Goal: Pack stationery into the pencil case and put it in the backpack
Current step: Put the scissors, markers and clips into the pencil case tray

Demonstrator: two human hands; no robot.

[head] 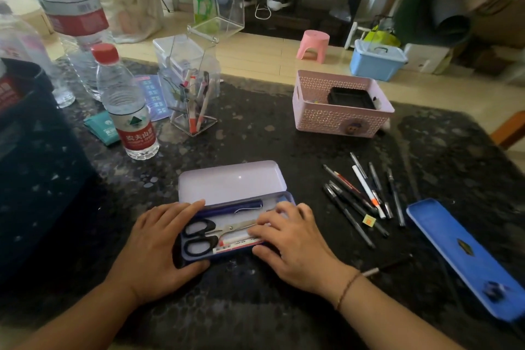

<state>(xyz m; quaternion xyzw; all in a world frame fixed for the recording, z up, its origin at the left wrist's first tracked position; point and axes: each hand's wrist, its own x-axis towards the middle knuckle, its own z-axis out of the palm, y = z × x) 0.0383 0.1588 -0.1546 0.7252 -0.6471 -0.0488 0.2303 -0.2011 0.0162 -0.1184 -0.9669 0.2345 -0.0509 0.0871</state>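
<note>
Right, head view: the pencil case (227, 253) sits open on the dark speckled table (284, 136), dead centre and close to the person, its pale lid (231, 182) tipped back and away. The left hand (159, 247) cups the case's left end, thumb against the near corner, fingers spread along the far left edge. The right hand (289, 239) lies over the case's right half, fingers loosely spread and resting flat on what is inside; it grips nothing that I can make out. A thin cord bracelet (348, 287) circles that wrist.

Inside the case, black-handled scissors (204, 236) lie with their loops toward the left hand and their blades running under the right fingers. A dark blue pen (235, 206) with a metal clip lies along the far wall, and a white-and-red item runs along the near wall.

Off to the right, well apart from the case, a loose scatter of pens and pencils (360, 196) lies fanned on the table, with a flat blue tray (466, 258) beyond them. Farther back stand a pink basket (338, 119), a clear pen holder (196, 105) and a water bottle (127, 111).
</note>
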